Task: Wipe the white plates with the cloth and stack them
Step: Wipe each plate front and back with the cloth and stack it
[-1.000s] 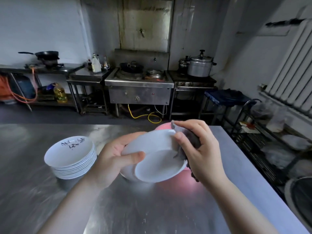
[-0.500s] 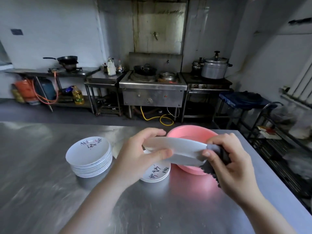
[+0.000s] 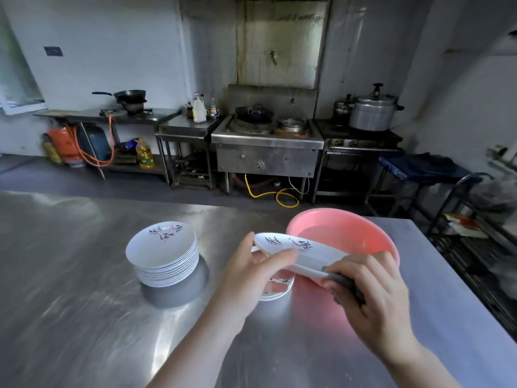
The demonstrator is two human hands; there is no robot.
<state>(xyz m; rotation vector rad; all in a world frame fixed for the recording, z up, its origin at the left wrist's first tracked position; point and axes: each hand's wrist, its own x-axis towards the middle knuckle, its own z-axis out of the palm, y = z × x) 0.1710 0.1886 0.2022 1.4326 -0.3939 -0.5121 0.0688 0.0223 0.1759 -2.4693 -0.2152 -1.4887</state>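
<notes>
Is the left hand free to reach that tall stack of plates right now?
Probably not yet: the left hand grips the held plate. The path to the tall stack looks unobstructed.

Plate stack (image 3: 163,252) left on table (image 3: 70,303), basin (image 3: 347,233) right; held plate (image 3: 296,252) between, above smaller stack (image 3: 275,289)

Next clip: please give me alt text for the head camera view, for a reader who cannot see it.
Over a steel table, a left hand holds a white plate with printed characters while the right hand presses a dark grey cloth to its rim. A pink plastic basin sits behind, a tall stack of white plates to the left.
</notes>
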